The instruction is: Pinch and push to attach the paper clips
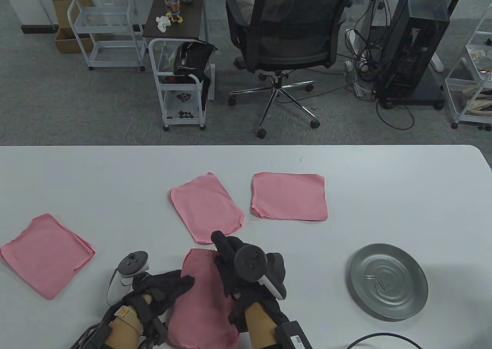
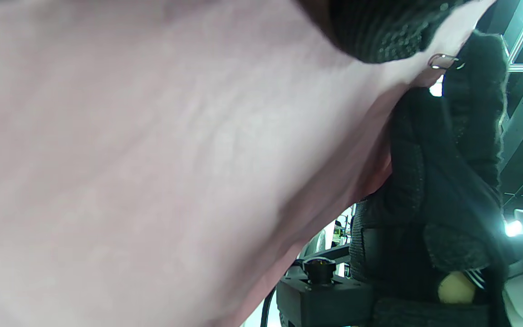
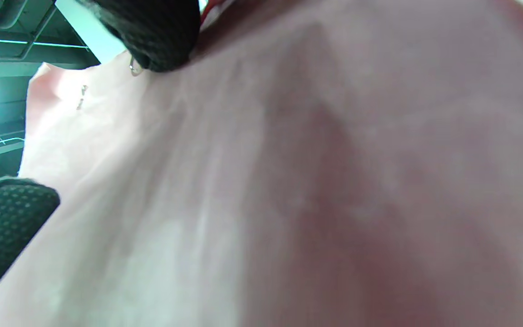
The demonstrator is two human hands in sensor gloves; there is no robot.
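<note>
A pink paper stack (image 1: 203,299) is held near the table's front edge. My left hand (image 1: 184,281) grips its left edge. My right hand (image 1: 217,245) pinches a silver paper clip (image 1: 211,250) at the stack's far edge. In the left wrist view the pink stack (image 2: 152,159) fills the frame, with the clip (image 2: 443,61) on its edge between my left fingertip (image 2: 379,27) and the right glove (image 2: 447,181). In the right wrist view my fingertip (image 3: 152,32) presses the clip (image 3: 133,68) onto the stack (image 3: 311,181).
Three more pink stacks lie on the table: far left (image 1: 46,255), centre (image 1: 207,206) and centre right (image 1: 290,196). A round metal plate (image 1: 407,264) at the right holds loose clips (image 1: 378,283). A black cable (image 1: 376,339) runs along the front edge.
</note>
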